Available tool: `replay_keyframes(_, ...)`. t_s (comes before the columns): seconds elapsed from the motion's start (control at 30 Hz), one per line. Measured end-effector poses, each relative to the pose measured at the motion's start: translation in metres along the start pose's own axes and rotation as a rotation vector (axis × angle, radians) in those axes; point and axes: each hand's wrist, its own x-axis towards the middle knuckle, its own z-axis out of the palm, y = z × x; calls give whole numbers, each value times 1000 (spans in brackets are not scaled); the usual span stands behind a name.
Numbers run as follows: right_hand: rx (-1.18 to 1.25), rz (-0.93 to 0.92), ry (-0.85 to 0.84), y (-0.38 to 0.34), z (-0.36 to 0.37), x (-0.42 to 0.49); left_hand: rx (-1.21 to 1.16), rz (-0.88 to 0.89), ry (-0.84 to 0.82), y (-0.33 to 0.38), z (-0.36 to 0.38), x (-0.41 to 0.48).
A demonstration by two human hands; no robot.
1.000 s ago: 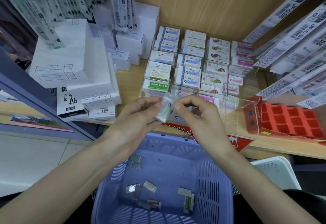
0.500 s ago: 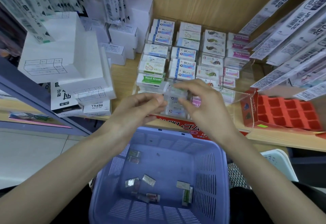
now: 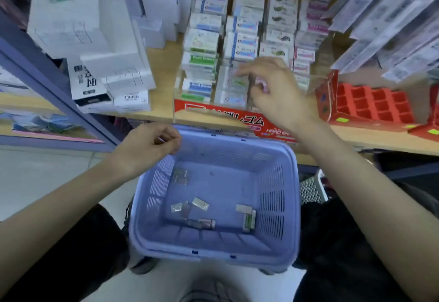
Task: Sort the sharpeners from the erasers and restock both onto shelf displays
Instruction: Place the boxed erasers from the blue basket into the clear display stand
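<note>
Fingers [image 3: 247, 70] of R hand [image 3: 275, 92] curling over eraser display [image 3: 213, 114], hold unclear (blur). L hand [image 3: 147, 146] hovering loose, seemingly empty, by basket [image 3: 237, 135]. Restocking erasers [image 3: 202, 60]; next needing fresh basket pick.

The basket [image 3: 294, 182] sits in front of the shelf [image 3: 161, 64], below its edge, with small packets [image 3: 200, 203] scattered in its bottom. On the shelf, the eraser boxes [image 3: 242, 47] stand in rows, stacked boxes [image 3: 114, 47] to their left and a compartment tray [image 3: 375, 104] to their right. The right hand [image 3: 278, 92] is over the front rows, seemingly touching them. The left hand [image 3: 147, 147] is by the basket's far left corner.
</note>
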Motion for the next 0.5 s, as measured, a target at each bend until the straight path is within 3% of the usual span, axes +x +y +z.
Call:
replay_keyframes(0.07, 91, -66, 118, -7, -6, -18, 192, 75, -48, -11, 16, -6)
replay_keyframes(0.13, 166, -37, 95, -4, 6, -49, 380, 234, 97, -31, 35, -12)
replay_keyframes(0.2, 105, 57, -180, 12, 37, -84, 559, 293, 198, -60, 52, -14)
replay_keyframes(0.3, -85, 252, -996, 64, 97, -133, 781, 176, 170, -115, 66, -13)
replay_keyframes(0.33, -114, 315, -1167, 82, 116, -148, 815, 121, 144, -127, 70, -13)
replay_keyframes(0.4, -151, 406, -1258, 113, 153, -174, 884, 77, 116, -144, 78, -14)
replay_keyframes(0.5, -287, 357, -1165, 144, 201, -196, 916, 97, 164, -150, 82, -13)
